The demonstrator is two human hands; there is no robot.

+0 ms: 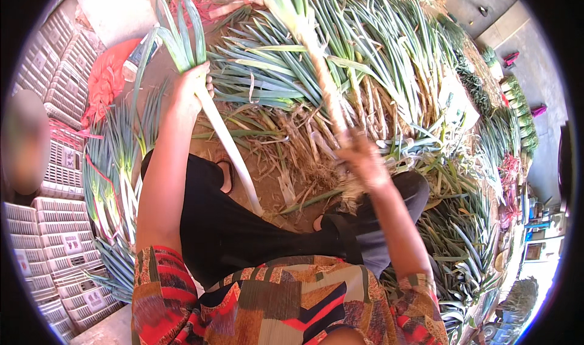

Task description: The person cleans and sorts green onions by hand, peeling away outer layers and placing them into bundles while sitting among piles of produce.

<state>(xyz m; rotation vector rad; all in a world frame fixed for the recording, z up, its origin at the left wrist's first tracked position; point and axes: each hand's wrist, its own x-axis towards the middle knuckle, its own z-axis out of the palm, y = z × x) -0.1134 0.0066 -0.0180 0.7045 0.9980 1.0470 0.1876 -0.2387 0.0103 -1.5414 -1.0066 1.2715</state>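
My left hand [192,88] is closed around a long green onion [226,133], just below where its leaves fan out. The smooth white stalk slants down toward the ground between my legs. On the right, my blurred right hand [364,160] grips another green onion [325,84] near its root end. Dry brownish skin covers that stalk, and its green top points up and away. Past both hands lies a large heap of unpeeled green onions [389,59], with dirty brown stalks and roots toward me.
White plastic crates [64,235] are stacked at the left, beside cleaned green onions [115,174] and a red plastic bag [109,77]. Peeled skins [292,156] litter the ground before me. Leafy trimmings [456,241] pile up at right. A blurred round shape [25,141] shows at far left.
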